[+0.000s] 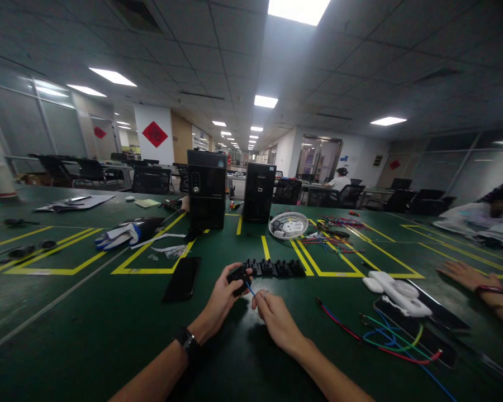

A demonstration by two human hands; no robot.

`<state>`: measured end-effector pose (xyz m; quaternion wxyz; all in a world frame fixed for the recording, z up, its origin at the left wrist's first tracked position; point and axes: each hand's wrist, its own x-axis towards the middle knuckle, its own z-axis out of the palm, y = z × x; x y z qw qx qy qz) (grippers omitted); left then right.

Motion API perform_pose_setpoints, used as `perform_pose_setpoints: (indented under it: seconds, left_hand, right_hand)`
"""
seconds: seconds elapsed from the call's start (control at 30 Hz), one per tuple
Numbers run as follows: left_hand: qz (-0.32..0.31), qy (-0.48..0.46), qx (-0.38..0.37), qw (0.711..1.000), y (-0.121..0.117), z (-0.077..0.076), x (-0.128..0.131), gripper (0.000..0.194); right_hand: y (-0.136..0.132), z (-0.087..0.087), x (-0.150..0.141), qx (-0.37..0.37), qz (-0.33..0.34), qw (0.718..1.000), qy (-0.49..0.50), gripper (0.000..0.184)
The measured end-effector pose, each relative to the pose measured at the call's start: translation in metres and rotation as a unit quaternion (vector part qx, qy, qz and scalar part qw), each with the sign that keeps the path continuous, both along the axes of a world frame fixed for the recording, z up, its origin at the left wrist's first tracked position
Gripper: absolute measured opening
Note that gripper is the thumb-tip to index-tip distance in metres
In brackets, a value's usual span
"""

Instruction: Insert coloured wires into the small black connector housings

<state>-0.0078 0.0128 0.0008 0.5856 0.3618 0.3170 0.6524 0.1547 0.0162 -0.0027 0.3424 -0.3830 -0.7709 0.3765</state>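
Observation:
My left hand (225,290), with a black watch on its wrist, is closed around a small black block-shaped part (238,277). My right hand (272,315) pinches a thin blue wire (250,288), whose far end meets the black part; whether it sits inside cannot be made out. Just beyond both hands, a row of similar black parts (276,268) lies on the green table. A black phone (183,279) rests to the left of my left hand. Loose red, blue and green wires (385,335) lie to the right of my right hand.
Two black computer cases (207,192) stand at the back, with a white plastic basket (288,225) and a bundle of wires (339,231) nearby. White devices (402,293) lie on dark phones at right. Another person's hand (465,273) rests there. Gloves (119,235) lie left.

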Motion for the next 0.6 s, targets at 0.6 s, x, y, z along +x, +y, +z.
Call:
perform_pose_setpoints:
  seconds: [0.6]
  left_hand:
    - [-0.009,0.013,-0.011,1.0,-0.0002,-0.0015,-0.0024,0.045]
  right_hand:
    - [0.0013,-0.0019,-0.0001,0.031,-0.026,0.999,-0.013,0.035]
